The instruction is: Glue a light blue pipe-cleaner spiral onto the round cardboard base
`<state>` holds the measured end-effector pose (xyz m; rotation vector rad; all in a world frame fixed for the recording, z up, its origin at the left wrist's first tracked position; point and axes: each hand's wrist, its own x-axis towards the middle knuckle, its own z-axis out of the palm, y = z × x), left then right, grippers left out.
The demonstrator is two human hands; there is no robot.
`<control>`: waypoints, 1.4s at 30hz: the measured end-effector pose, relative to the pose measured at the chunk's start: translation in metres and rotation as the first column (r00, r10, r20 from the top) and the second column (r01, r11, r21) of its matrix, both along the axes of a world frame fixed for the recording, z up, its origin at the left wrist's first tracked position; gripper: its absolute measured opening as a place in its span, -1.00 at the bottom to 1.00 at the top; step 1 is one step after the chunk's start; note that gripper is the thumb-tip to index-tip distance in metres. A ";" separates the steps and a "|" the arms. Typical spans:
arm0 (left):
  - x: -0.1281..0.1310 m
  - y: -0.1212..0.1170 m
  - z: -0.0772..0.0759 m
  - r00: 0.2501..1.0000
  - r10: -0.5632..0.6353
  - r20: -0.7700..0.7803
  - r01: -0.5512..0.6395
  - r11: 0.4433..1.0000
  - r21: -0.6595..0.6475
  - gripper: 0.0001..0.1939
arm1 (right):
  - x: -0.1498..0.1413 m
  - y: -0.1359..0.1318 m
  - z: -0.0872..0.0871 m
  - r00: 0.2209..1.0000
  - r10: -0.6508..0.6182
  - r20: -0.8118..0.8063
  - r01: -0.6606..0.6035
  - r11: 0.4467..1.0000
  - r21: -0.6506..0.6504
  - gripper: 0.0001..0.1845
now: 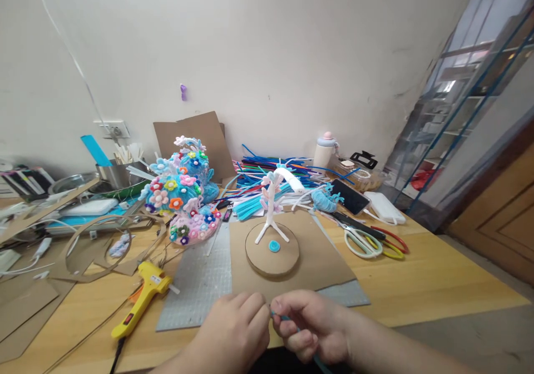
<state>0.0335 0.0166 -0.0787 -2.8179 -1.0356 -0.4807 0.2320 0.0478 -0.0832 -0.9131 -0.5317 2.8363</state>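
At the table's front edge my two hands meet. My right hand (315,326) has its fingers curled round a light blue pipe cleaner (286,318), whose tail hangs below the palm. My left hand (240,324) is closed in a pinch at the tip of that pipe cleaner, its fingertips partly hidden. Beyond them lies a round cardboard disc (258,260) on a cardboard sheet (329,251). A small blue coil (274,246) rests on the disc. Behind the coil a white pipe-cleaner tree (271,210) stands on forked feet, its top bent to the right.
A yellow glue gun (144,299) lies at left on the table, partly over a grey cutting mat (196,290). Flower-covered pipe-cleaner work (177,193) stands behind it. Scissors (361,243), pliers (394,246), a phone (349,196) and a white bottle (324,152) are at right.
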 end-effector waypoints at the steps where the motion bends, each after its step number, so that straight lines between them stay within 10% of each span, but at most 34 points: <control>1: 0.001 0.000 -0.001 1.000 0.025 0.015 -0.024 0.998 -0.061 -0.84 | -0.002 -0.002 0.001 1.000 -0.015 0.024 0.014 0.999 0.048 -0.93; 4: 0.006 0.000 -0.004 0.991 0.122 0.056 -0.105 0.965 -0.239 -0.86 | -0.010 -0.009 0.000 0.983 -0.122 0.141 0.067 0.937 0.342 -0.89; 6: 0.010 0.002 -0.006 0.980 0.185 0.071 -0.154 0.937 -0.313 -0.86 | -0.013 -0.013 -0.007 0.944 -0.234 0.234 0.028 0.761 0.648 -0.90; 8: 0.014 0.006 -0.007 0.965 0.249 0.082 -0.196 0.893 -0.405 -0.87 | -0.011 -0.015 -0.018 0.897 -0.354 0.266 -0.135 0.353 0.926 -0.92; 10: 0.015 0.010 -0.008 0.954 0.289 0.079 -0.212 0.838 -0.503 -0.86 | -0.006 -0.015 -0.027 0.888 -0.408 0.212 -0.311 -0.194 0.930 -0.92; 11: 0.015 0.012 -0.008 0.952 0.297 0.073 -0.211 0.811 -0.545 -0.84 | -0.004 -0.015 -0.030 0.894 -0.405 0.193 -0.356 -0.379 0.854 -0.92; 12: 0.015 0.014 -0.008 0.952 0.299 0.068 -0.206 0.789 -0.579 -0.82 | -0.002 -0.014 -0.032 0.894 -0.401 0.200 -0.381 -0.446 0.810 -0.94; 13: 0.014 0.014 -0.007 0.952 0.298 0.067 -0.200 0.773 -0.602 -0.80 | -0.001 -0.014 -0.032 0.885 -0.409 0.223 -0.393 -0.398 0.829 -0.94; 14: 0.013 0.014 -0.006 0.952 0.297 0.072 -0.193 0.766 -0.613 -0.80 | -0.001 -0.013 -0.030 0.866 -0.425 0.263 -0.384 -0.232 0.894 -0.93; 17: 0.009 0.010 -0.003 0.955 0.275 0.109 -0.171 0.815 -0.554 -0.82 | -0.004 -0.011 -0.019 0.882 -0.332 0.334 -0.130 0.509 0.851 -0.93; 20: 0.006 0.004 -0.004 0.988 0.129 0.086 -0.088 0.923 -0.375 -0.81 | -0.005 -0.008 -0.009 0.953 -0.192 0.236 0.045 0.855 0.516 -0.94; 23: 0.004 0.002 -0.006 1.000 0.013 0.024 -0.007 0.970 -0.243 -0.84 | 0.001 -0.001 -0.009 0.992 -0.025 0.123 0.005 0.987 0.164 -0.95; 26: 0.003 0.002 -0.008 0.999 -0.030 -0.043 0.026 0.996 -0.083 -0.85 | 0.006 0.005 -0.014 0.996 0.080 -0.034 -0.082 0.994 -0.074 -0.92; 30: 0.005 0.004 -0.011 0.999 -0.006 -0.042 0.003 0.998 -0.059 -0.85 | 0.002 0.004 -0.015 0.997 0.052 -0.053 -0.054 0.998 -0.026 -0.89; 33: 0.009 0.003 -0.014 0.999 0.045 -0.004 -0.045 0.991 -0.127 -0.84 | -0.008 -0.005 -0.012 0.994 -0.045 0.101 0.018 0.967 0.256 -0.90; 35: 0.013 0.002 -0.015 0.996 0.089 0.031 -0.081 0.977 -0.198 -0.80 | -0.012 -0.009 -0.012 0.957 -0.184 0.225 0.007 0.788 0.616 -0.90; 36: 0.015 0.002 -0.014 0.992 0.113 0.048 -0.098 0.966 -0.241 -0.80 | -0.012 -0.011 -0.013 0.931 -0.260 0.258 -0.052 0.603 0.796 -0.90; 38: 0.019 0.001 -0.013 0.982 0.170 0.078 -0.134 0.931 -0.339 -0.83 | -0.009 -0.012 -0.018 0.900 -0.357 0.252 -0.250 0.053 0.967 -0.91; 40: 0.022 0.002 -0.011 0.967 0.236 0.100 -0.168 0.878 -0.448 -0.89 | -0.001 -0.012 -0.022 0.901 -0.369 0.228 -0.398 -0.496 0.772 -0.88; 42: 0.024 0.004 -0.009 0.948 0.297 0.112 -0.190 0.814 -0.549 -0.89 | 0.007 -0.011 -0.025 0.902 -0.368 0.227 -0.432 -0.761 0.483 -0.85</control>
